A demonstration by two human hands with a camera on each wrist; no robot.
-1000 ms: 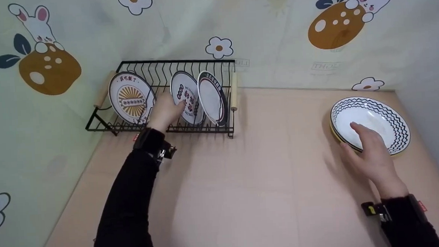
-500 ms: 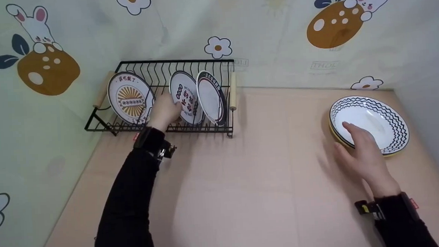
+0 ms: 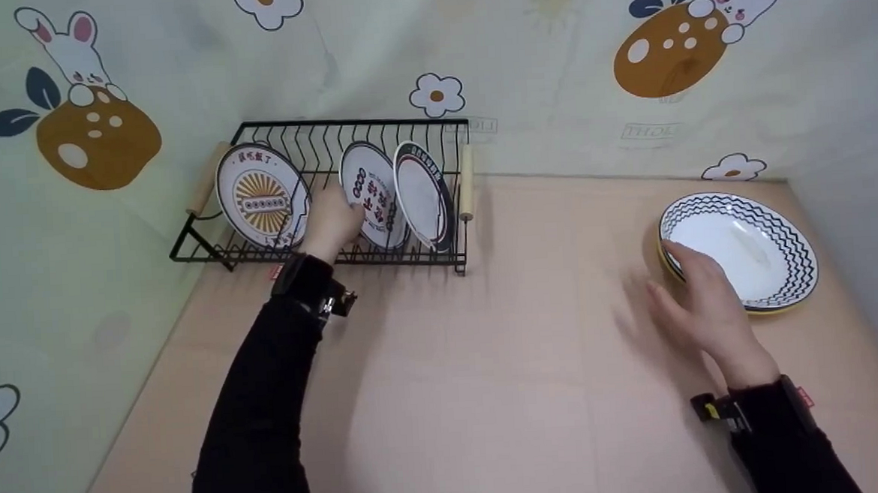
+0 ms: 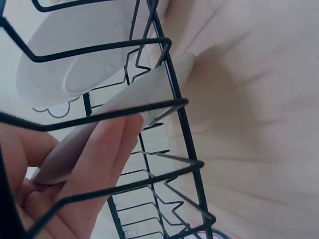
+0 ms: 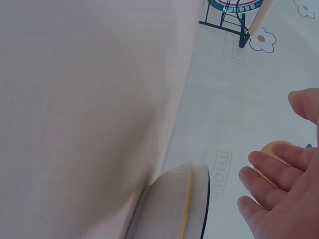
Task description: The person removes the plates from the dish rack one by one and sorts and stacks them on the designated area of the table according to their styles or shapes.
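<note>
In the head view, my left hand (image 3: 332, 222) reaches into a black wire dish rack (image 3: 402, 262) and grips the left edge of a plate (image 3: 377, 193) with red and dark lettering. The left wrist view shows this plate (image 4: 154, 82) standing between the wires, with thumb and fingers on either side of it. To the right of it in the rack leans another dark-rimmed plate (image 3: 425, 194). Over at the right, my right hand (image 3: 713, 322) is held with thumb and fingers apart, holding nothing, overlapping the near left edge of a stack of white bowls (image 3: 781, 258) with a zigzag rim.
A plate with a yellow sunburst (image 3: 260, 199) stands at the rack's left end. Wooden handles (image 3: 467, 185) sit on both rack ends. Behind the table (image 3: 519, 347) hangs a patterned cloth backdrop (image 3: 550, 68), close behind rack and bowls.
My right hand has drawn left, away from the middle of the bowl stack. The left hand keeps its hold on the plate, nearly still.
</note>
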